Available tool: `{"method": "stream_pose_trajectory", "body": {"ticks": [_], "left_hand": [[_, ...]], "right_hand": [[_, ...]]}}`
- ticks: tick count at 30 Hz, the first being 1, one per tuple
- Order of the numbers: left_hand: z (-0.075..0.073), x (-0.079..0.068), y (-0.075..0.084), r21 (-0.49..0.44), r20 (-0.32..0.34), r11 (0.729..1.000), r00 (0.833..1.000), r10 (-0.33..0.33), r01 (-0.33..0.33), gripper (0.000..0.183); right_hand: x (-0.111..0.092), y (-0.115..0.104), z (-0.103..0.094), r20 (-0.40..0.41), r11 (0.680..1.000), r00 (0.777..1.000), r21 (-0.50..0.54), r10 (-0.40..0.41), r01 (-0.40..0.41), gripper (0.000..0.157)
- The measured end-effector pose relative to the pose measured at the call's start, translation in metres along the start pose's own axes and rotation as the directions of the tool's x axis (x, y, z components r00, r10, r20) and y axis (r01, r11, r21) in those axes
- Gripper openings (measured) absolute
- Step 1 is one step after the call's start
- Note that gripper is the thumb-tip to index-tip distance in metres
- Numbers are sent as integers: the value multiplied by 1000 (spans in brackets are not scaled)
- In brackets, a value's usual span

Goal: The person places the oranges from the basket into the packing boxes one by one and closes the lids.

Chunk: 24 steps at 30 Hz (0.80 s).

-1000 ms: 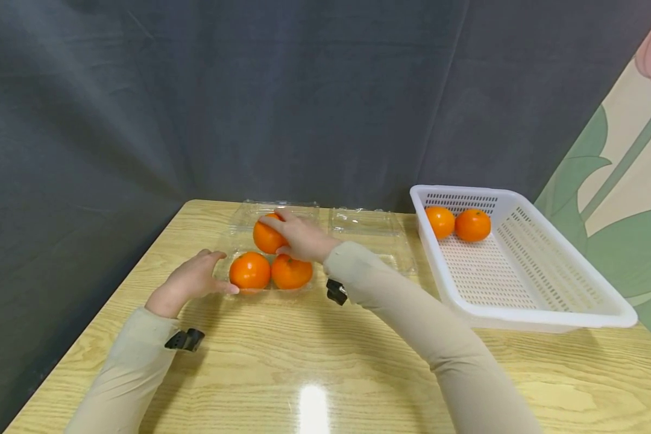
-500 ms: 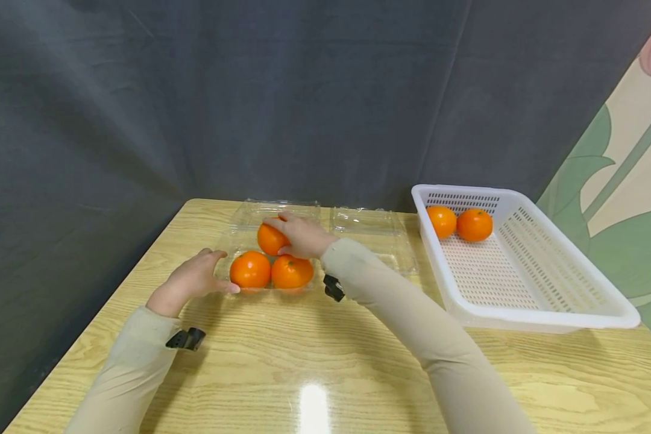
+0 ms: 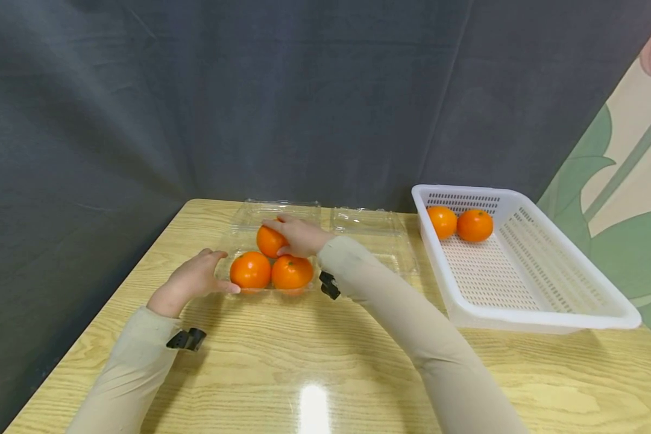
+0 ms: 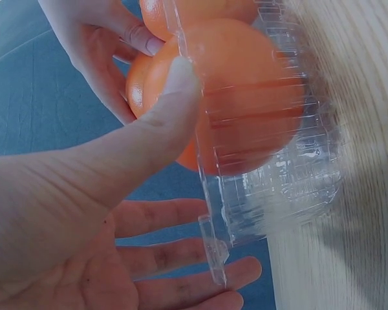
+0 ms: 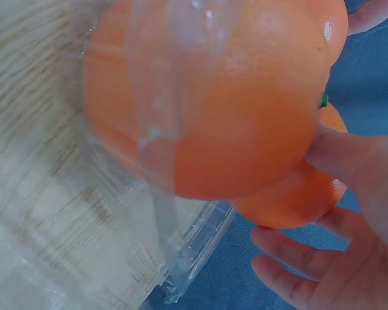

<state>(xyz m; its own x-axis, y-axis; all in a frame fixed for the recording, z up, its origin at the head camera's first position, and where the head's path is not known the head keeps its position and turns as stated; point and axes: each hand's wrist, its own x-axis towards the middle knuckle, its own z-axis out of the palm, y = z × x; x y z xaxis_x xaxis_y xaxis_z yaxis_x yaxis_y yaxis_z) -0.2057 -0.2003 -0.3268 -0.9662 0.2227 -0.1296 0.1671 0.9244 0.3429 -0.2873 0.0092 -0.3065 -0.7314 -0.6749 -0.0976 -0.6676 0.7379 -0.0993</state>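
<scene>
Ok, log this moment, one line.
right hand: grips rear orange; left hand: at clear container's corner; front oranges: in container; white basket: two oranges

Two hands [image 4: 77, 219], thumb [image 4: 158, 123] at clear plastic container's [image 4: 284, 194] rim, oranges [image 4: 246, 71], wooden table [image 4: 368, 161]

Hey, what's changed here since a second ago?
The right hand has eased the round orange fruit it grips slightly down the head view, nearer the front two orange fruits in the clear plastic container; nothing was let go. The left hand, those two, the white plastic basket and its two orange fruits stayed put.
</scene>
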Motion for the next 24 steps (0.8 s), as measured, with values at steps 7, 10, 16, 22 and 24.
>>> {"method": "stream_pose_trajectory", "body": {"ticks": [7,10,16,22,24], "left_hand": [[1,1,-1,-9,0,1000,1000,0,0,85],[0,1,-1,-11,1,1000,1000,1,-1,85],[0,0,0,-20,20,999,999,-27,28,91],[0,-2,1,-43,-12,999,1000,8,-9,92],[-1,-2,1,-57,-23,998,1000,21,-22,90]], "right_hand": [[2,-1,-1,17,1000,1000,13,2,-3,71],[3,-1,-1,4,1000,1000,26,16,-16,71],[7,-1,3,-23,996,998,67,57,-56,72],[10,-5,7,-43,991,996,108,79,-73,73],[10,-6,8,-33,989,995,118,95,-90,73]]}}
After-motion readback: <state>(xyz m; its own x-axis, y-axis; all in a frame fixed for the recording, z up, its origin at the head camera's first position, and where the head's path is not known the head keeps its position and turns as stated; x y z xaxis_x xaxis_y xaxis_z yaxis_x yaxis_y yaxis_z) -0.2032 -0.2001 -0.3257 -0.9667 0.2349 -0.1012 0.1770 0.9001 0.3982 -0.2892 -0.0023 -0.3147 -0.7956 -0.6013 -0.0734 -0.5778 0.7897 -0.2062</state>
